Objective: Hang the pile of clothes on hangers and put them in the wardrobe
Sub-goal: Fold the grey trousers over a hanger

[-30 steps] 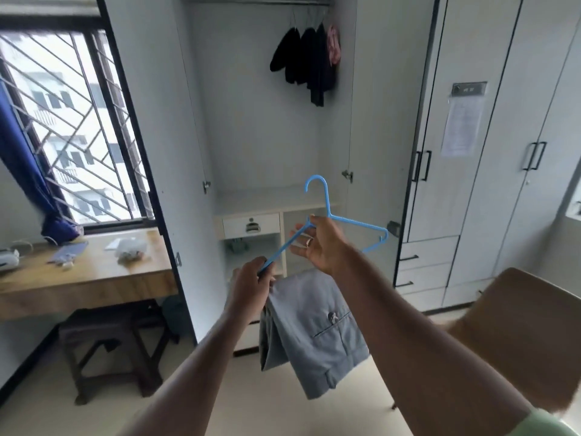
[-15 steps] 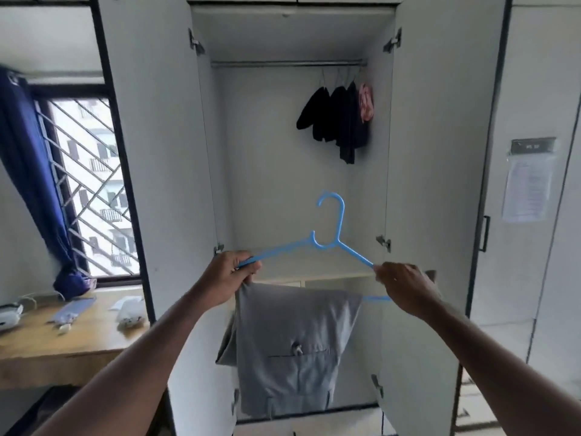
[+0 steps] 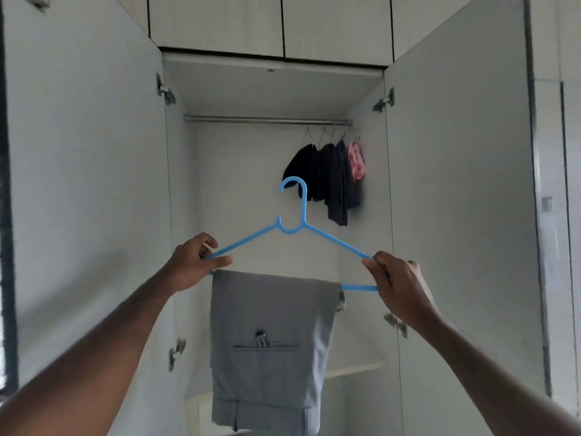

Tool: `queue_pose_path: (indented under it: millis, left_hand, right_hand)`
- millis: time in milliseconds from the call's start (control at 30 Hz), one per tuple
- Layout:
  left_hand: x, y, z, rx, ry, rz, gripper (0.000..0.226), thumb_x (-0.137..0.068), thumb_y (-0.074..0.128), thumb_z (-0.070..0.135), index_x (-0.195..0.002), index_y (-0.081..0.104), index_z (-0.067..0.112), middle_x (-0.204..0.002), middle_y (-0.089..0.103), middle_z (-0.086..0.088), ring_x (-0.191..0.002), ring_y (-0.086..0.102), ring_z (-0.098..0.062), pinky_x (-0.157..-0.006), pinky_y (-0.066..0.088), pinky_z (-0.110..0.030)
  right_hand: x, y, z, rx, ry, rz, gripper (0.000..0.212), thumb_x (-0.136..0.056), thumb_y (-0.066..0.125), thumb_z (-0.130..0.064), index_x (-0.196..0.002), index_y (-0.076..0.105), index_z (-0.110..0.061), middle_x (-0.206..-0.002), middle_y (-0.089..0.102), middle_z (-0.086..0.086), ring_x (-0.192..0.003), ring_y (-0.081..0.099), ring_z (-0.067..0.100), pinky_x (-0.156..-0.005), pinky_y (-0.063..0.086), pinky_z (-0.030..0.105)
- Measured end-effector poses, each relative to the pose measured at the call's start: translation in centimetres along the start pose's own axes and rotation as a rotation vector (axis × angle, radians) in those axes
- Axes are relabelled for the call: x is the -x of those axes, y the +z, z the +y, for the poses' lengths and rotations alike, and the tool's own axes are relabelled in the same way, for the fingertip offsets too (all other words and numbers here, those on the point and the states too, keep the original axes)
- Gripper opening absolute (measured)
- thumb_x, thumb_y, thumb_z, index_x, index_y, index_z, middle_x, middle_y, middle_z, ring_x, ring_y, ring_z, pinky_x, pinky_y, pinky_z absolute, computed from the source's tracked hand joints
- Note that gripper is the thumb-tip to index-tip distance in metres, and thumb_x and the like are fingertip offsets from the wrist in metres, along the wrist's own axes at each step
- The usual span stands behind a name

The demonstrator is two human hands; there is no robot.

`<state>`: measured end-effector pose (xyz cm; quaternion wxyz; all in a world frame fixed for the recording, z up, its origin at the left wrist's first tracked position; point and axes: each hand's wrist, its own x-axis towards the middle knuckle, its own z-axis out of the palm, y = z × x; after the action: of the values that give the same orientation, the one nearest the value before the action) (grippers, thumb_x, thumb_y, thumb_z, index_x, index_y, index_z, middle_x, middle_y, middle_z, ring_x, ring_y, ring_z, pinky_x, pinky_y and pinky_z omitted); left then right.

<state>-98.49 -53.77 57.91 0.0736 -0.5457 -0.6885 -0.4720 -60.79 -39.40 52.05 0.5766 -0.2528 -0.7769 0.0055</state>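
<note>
Before the open wardrobe, at chest height: a thin blue plastic hanger (image 3: 292,229) is held up by both hands, and nothing of it is touching the rail.
Left hand (image 3: 191,265): it is closed around the left arm of the hanger, near its left end; the thumb and the curled fingers are pinching the thin bar.
Right hand (image 3: 397,283): it is closed around the right corner of the hanger; the sloped arm is gripped by the upper fingers, and the end of the lower bar is hidden behind the palm.
Hanger position: it is kept upright and almost level, with the hook pointing up, below the rail and in front of the dark clothes.
Grey folded trousers (image 3: 267,347): they are draped over the lower bar of the hanger, between the two hands, closer to the left one; a back pocket with a button is seen on the front side.
White wardrobe (image 3: 94,184): both doors are opened wide, and the hanger is held between them.
Metal rail (image 3: 251,119): it is fixed across the top of the compartment, well above the hook.
Dark hung clothes (image 3: 327,177): they are gathered on wire hangers at the right end of the rail.
Pink garment (image 3: 356,160): it is hung just beside them, nearest to the right wall.
</note>
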Motion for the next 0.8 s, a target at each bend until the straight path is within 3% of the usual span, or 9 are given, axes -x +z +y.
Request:
queue_pose_path:
  millis: [67,200,300,400,467,567,667,733,800]
  left_hand:
    - [-3.8,0.7,-1.0,-0.039,0.050,0.056,0.042,-0.076,0.086,0.037,-0.100,0.058,0.018,-0.090,0.057,-0.003,-0.075,0.055,-0.016,-0.062,0.044,-0.020]
    - [-10.9,2.6,-1.9,-0.110,0.131,0.117,0.036,-0.082,0.082,0.030,-0.101,0.054,0.020,-0.101,0.056,-0.007,-0.091,0.059,-0.024,-0.077,0.042,-0.029]
    - [-15.4,5.8,-2.1,-0.088,0.099,-0.058,0.037,-0.086,0.079,0.029,-0.113,0.056,0.018,-0.106,0.057,-0.005,-0.102,0.060,-0.025,-0.077,0.038,-0.023]
    - [-19.8,9.0,-1.6,-0.011,0.142,-0.247,0.076,-0.083,0.076,0.051,-0.145,0.046,0.021,-0.135,0.050,-0.002,-0.128,0.052,-0.022,-0.104,0.041,-0.028]
    - [-22.9,11.0,-1.2,-0.021,0.186,-0.275,0.084,-0.085,0.069,0.059,-0.155,0.034,0.027,-0.152,0.039,0.000,-0.141,0.040,-0.020,-0.117,0.034,-0.037]
    - [-28.3,13.7,-1.2,-0.183,0.212,-0.181,0.080,-0.089,0.047,0.070,-0.158,0.024,0.036,-0.162,0.030,-0.004,-0.149,0.028,-0.028,-0.121,0.026,-0.048]
    - [-33.4,15.5,-1.6,-0.178,0.194,-0.097,0.094,-0.073,0.024,0.086,-0.153,0.035,0.039,-0.159,0.036,0.001,-0.149,0.026,-0.028,-0.120,0.024,-0.054]
    - [-36.6,15.8,-1.4,-0.160,0.219,-0.101,0.087,-0.079,0.026,0.084,-0.150,0.042,0.036,-0.156,0.041,0.004,-0.147,0.031,-0.026,-0.120,0.025,-0.053]
    - [-38.9,15.7,-1.1,-0.096,0.273,-0.086,0.064,-0.096,0.041,0.066,-0.148,0.048,0.030,-0.152,0.047,0.005,-0.143,0.038,-0.020,-0.120,0.028,-0.046]
  right_hand:
    - [-3.1,1.8,0.1,0.040,-0.018,0.063,0.040,-0.103,0.047,-0.044,-0.067,0.043,-0.028,-0.045,0.039,-0.008,-0.040,0.042,0.013,-0.040,0.034,0.021]
    - [-9.1,6.5,0.7,0.110,0.001,0.144,0.039,-0.102,0.051,-0.039,-0.066,0.042,-0.029,-0.047,0.040,-0.008,-0.042,0.043,0.019,-0.041,0.039,0.033]
    - [-13.5,9.8,1.0,0.146,0.027,0.169,0.040,-0.104,0.051,-0.037,-0.072,0.056,-0.013,-0.055,0.053,0.000,-0.050,0.052,0.026,-0.048,0.047,0.042]
    - [-18.1,13.5,1.6,0.153,0.028,0.189,0.040,-0.104,0.050,-0.036,-0.071,0.051,-0.014,-0.058,0.052,-0.002,-0.050,0.049,0.019,-0.049,0.043,0.037]
    - [-21.1,16.1,2.4,0.176,0.031,0.199,0.041,-0.105,0.048,-0.038,-0.072,0.050,-0.014,-0.060,0.050,-0.004,-0.053,0.048,0.019,-0.049,0.038,0.035]
    - [-25.3,19.1,4.2,0.170,0.055,0.213,0.041,-0.106,0.045,-0.037,-0.073,0.047,-0.015,-0.061,0.046,-0.006,-0.054,0.042,0.013,-0.044,0.025,0.022]
    - [-28.9,21.2,6.3,0.156,0.057,0.208,0.039,-0.107,0.044,-0.038,-0.075,0.046,-0.015,-0.063,0.044,-0.007,-0.054,0.038,0.006,-0.047,0.035,0.020]
    - [-31.8,22.5,8.0,0.169,0.051,0.216,0.039,-0.107,0.043,-0.040,-0.078,0.048,-0.015,-0.067,0.048,-0.005,-0.057,0.040,0.006,-0.045,0.029,0.021]
    - [-34.6,23.7,9.2,0.141,0.038,0.231,0.040,-0.106,0.046,-0.041,-0.080,0.055,-0.012,-0.070,0.055,-0.001,-0.058,0.049,0.010,-0.047,0.037,0.021]
